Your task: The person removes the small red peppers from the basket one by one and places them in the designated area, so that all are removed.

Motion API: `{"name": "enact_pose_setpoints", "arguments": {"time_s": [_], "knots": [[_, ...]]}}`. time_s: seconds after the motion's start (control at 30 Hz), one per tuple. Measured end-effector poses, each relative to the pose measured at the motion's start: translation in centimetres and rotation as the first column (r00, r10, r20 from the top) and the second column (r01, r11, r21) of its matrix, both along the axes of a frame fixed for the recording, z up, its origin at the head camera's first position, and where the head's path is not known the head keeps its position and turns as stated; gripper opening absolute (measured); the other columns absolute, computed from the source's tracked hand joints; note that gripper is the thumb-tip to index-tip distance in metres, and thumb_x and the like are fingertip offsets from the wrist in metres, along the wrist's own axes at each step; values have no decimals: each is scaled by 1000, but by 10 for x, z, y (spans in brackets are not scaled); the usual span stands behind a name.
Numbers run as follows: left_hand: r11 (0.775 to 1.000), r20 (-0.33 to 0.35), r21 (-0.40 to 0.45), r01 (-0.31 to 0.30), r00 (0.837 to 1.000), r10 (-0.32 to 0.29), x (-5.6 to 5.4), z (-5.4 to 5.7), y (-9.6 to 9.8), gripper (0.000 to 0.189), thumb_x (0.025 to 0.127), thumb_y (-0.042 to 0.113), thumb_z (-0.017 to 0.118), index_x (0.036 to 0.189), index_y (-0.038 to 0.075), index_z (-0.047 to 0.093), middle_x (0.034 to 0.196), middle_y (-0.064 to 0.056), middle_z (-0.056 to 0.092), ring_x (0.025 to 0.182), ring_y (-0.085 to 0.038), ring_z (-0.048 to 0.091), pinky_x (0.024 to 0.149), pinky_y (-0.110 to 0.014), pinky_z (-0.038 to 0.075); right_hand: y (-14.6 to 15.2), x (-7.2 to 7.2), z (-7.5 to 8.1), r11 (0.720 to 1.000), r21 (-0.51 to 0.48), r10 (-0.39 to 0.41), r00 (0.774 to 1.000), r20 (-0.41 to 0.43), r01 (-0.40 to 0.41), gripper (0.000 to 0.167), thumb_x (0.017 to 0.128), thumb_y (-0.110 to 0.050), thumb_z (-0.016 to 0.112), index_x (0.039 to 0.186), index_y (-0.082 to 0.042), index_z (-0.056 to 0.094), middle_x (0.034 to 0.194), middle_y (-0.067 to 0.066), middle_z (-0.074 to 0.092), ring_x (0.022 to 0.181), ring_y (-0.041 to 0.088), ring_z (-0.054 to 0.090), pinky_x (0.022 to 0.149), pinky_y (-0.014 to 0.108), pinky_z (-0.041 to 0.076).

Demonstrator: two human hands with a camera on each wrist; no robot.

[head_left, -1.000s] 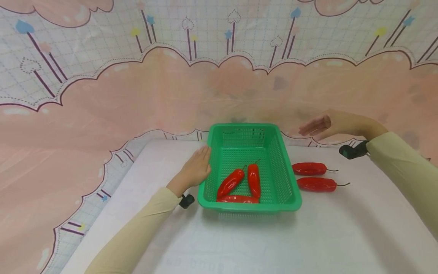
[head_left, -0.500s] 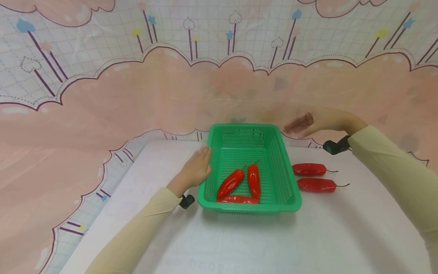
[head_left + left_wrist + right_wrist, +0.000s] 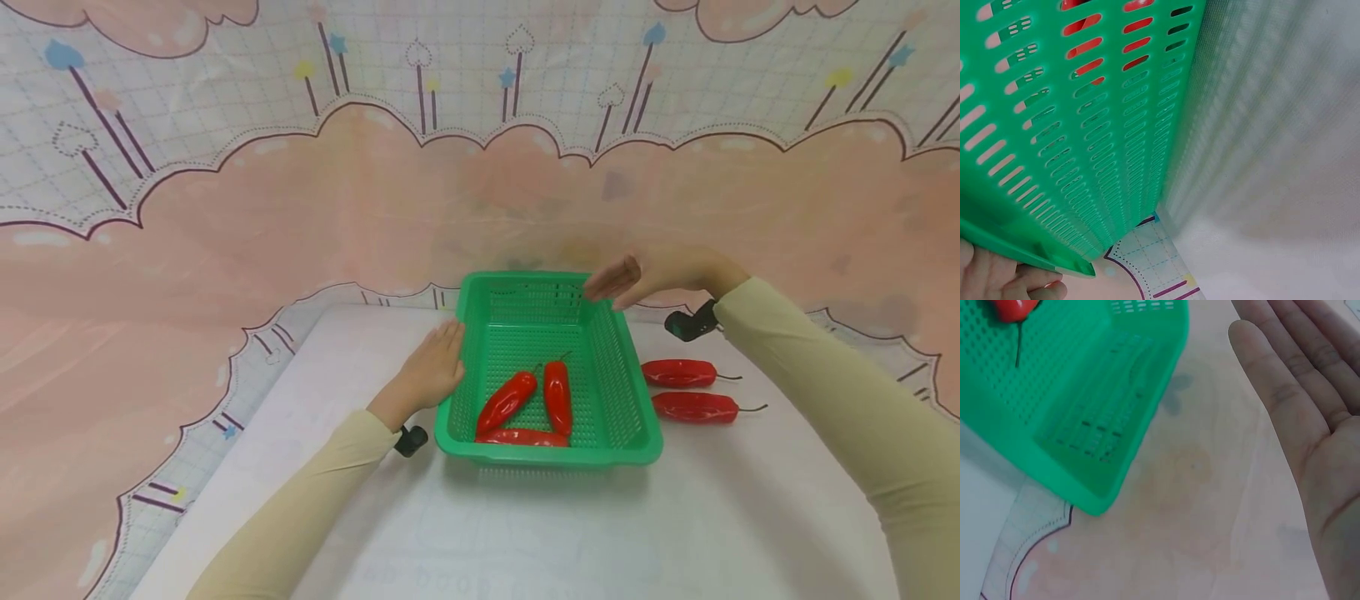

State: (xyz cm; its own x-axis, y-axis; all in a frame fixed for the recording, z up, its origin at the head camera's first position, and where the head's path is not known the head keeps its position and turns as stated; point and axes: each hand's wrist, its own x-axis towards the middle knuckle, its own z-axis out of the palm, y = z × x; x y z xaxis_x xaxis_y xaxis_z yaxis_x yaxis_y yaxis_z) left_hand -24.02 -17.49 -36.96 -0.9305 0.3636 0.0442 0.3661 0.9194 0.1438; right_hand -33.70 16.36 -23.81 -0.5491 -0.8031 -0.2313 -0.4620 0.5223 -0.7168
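A green plastic basket (image 3: 540,455) sits on the table with three red chili peppers inside: one slanted (image 3: 507,404), one lengthwise (image 3: 557,398), one along the near wall (image 3: 525,437). My left hand (image 3: 429,367) lies at the basket's left rim, fingers extended; in the left wrist view its fingertips (image 3: 1038,284) show right at the rim's edge. My right hand (image 3: 648,271) is raised by the basket's far right corner, holding nothing. Its palm (image 3: 1341,469) and straight fingers show in the right wrist view.
Two more red chili peppers, a farther one (image 3: 678,373) and a nearer one (image 3: 696,407), lie on the white table (image 3: 540,533) right of the basket, stems pointing right. A patterned pink cloth (image 3: 375,200) rises behind the table.
My right hand has moved left from above the loose chili peppers to the basket's far right corner. My left hand, the basket and the chili peppers have stayed put.
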Motion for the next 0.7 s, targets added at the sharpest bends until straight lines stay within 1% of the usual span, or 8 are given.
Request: {"name": "enact_pose_setpoints", "arguments": {"time_s": [0.27, 0.43, 0.7], "knots": [[1000, -10, -6, 5, 1000, -5, 1, 0, 0, 60, 94, 19, 29, 145, -12, 18, 153, -28, 17, 144, -38, 16, 120, -45, 16, -23, 0, -7, 999, -22, 46, 998, 48, -45, 54, 83, -14, 70, 132, 1, 51, 132, 17, 57, 122, 28, 56, 97, 32, 51], [1000, -14, -8, 7, 1000, -7, 1, 0, 0, 60, 94, 19, 29, 145, -12, 18, 153, -28, 18, 144, -38, 15, 120, -45, 16, -36, 0, -11, 996, -45, 78, 995, 58, -76, 54, 83, -13, 70, 131, 4, 52, 131, 18, 57, 122, 29, 55, 98, 34, 51], [1000, -16, -3, 3, 1000, -3, -1, -1, -1, 60, 94, 19, 29, 145, -11, 18, 153, -28, 18, 145, -37, 15, 120, -44, 16, -56, 2, -19, 995, -63, 80, 993, 88, -75, 51, 83, -10, 70, 129, 4, 53, 129, 18, 59, 119, 27, 58, 96, 34, 52]]}}
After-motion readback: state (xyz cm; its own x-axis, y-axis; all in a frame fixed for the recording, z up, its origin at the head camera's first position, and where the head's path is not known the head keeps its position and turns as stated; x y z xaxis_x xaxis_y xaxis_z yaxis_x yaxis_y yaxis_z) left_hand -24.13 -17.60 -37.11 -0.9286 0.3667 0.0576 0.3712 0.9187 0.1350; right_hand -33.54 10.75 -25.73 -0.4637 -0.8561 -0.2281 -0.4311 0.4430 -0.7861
